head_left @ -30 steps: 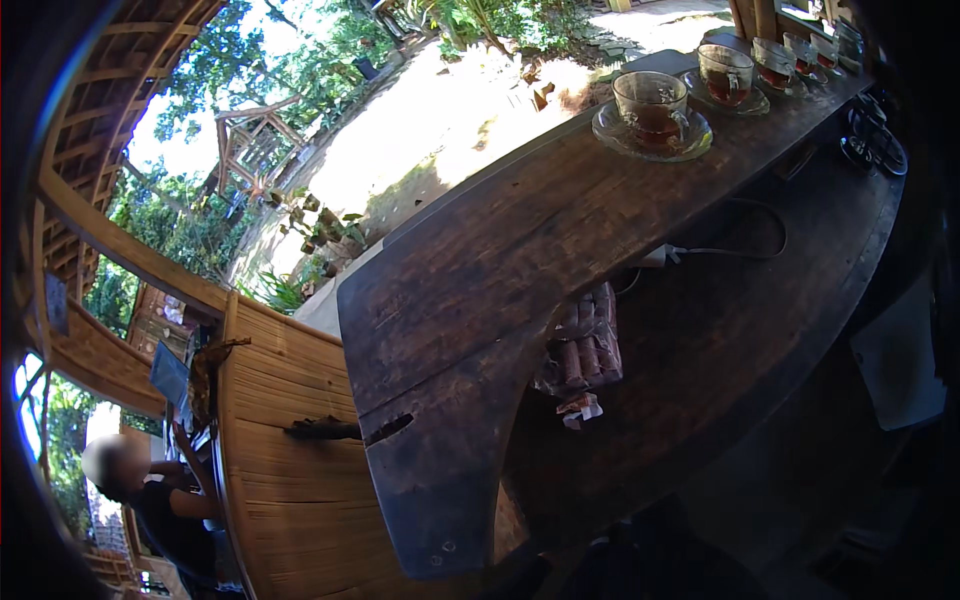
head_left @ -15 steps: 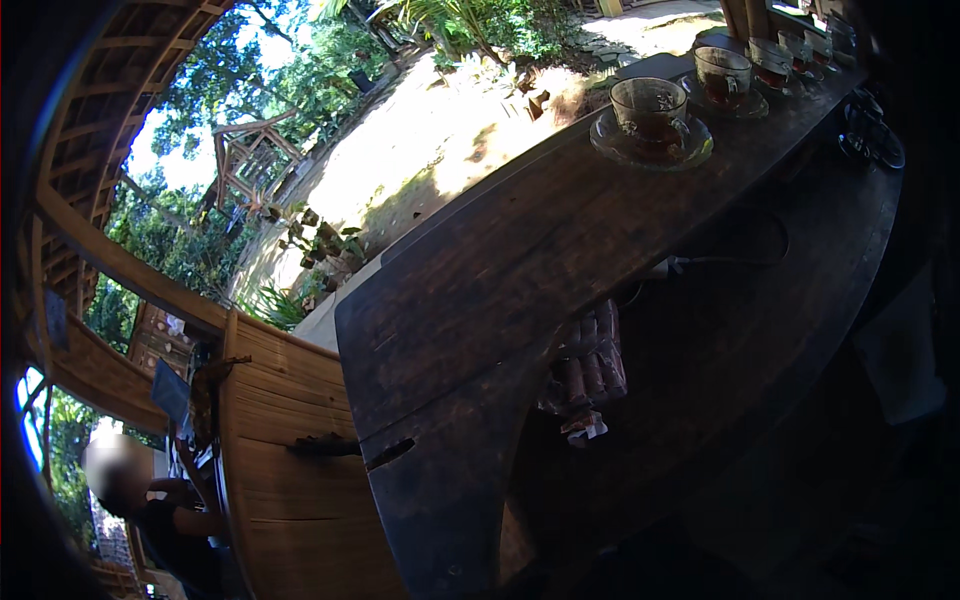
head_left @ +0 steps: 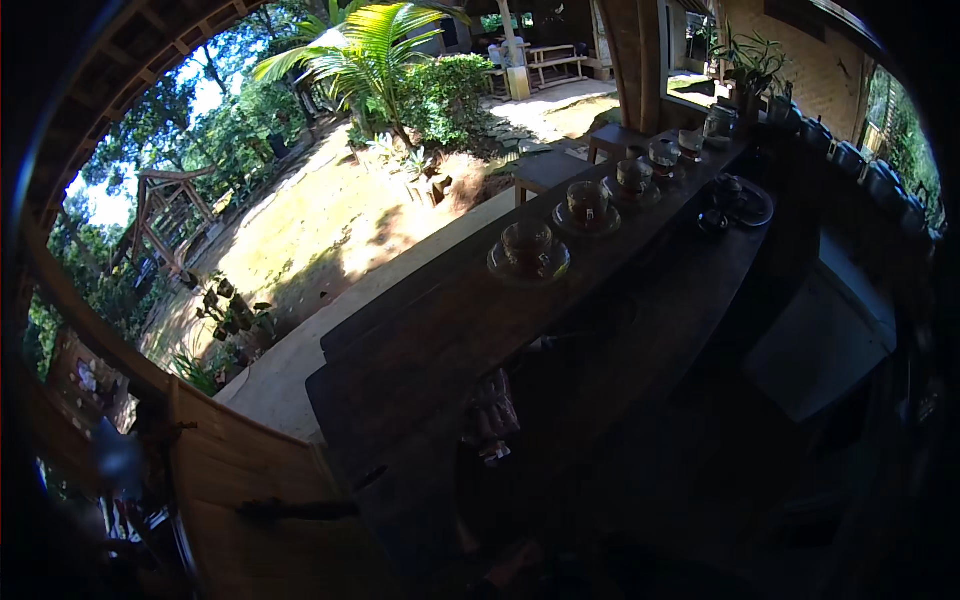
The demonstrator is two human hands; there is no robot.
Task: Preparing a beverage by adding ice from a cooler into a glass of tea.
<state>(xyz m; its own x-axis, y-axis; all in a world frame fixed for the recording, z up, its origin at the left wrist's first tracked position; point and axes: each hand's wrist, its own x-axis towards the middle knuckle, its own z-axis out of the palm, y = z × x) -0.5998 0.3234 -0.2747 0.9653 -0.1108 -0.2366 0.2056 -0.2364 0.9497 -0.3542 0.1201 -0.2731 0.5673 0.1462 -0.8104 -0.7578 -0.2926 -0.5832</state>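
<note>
Swung upward since the earlier frame, the view now puts the nearest glass cup (head_left: 527,245) on its saucer far along the wooden counter (head_left: 420,350); neither hand shows, perhaps lost in shadow, so lifting it well means steadying the saucer.

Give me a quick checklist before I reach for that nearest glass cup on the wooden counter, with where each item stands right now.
1. Nearest glass cup upright on its saucer: ok.
2. Cup sits well in from the edge of the wooden counter: ok.
3. Neighbouring cup stands apart, leaving room to grasp: ok.
4. My hands in view and free: cannot tell, neither one shows.
5. Counter between me and the cup free of clutter: ok on the top plank; the lower shelf is too dark to judge.
6. Small bundle hanging by the counter's inner edge, out of the way: ok.
</note>
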